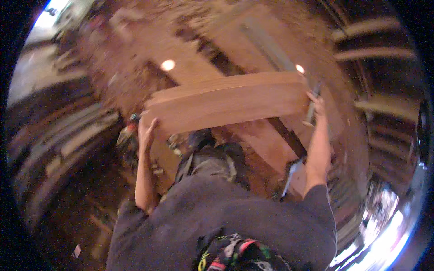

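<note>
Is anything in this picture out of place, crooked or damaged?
The wooden board, gripped at its ends by the left hand and the right hand, sits slightly tilted, its right end higher. Wood scraps and sawdust litter the floor. The picture is blurred, so I cannot judge damage.

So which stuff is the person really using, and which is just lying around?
In use:
- flat brown wooden board, held at both ends
- left hand
- right hand

Lying about:
- long wooden planks underneath
- pale wooden slats stacked on the right
- small scattered bits
</note>
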### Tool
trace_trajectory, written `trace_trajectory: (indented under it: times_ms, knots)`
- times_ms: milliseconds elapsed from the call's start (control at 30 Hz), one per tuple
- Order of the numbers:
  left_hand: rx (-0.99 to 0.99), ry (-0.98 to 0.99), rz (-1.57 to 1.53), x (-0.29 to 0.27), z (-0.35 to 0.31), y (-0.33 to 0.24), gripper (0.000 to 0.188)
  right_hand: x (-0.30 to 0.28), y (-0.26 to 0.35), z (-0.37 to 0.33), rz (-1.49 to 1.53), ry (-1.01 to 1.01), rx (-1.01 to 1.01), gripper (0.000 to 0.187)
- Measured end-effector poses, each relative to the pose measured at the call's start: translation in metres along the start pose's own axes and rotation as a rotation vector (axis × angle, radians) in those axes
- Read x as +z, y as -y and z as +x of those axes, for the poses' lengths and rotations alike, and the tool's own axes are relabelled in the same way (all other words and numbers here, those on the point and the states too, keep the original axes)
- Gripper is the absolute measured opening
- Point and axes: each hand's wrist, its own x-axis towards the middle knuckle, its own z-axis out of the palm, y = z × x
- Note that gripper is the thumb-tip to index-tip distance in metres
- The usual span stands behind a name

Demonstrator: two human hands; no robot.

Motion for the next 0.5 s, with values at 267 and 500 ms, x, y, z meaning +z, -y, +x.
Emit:
trace_trajectory:
  times_ms: [267,500]
  knots:
    - [-0.211,-0.066,-0.185,0.022,0.011,0.033,0.054,-0.051,-0.065,0.075,-0.084,-0.015,-0.075,0.039]
    - [-0.248,0.031,-0.568,0.033,0.043,0.051,0.05,-0.089,-0.067,0.091,-0.1,0.002,-0.064,0.034]
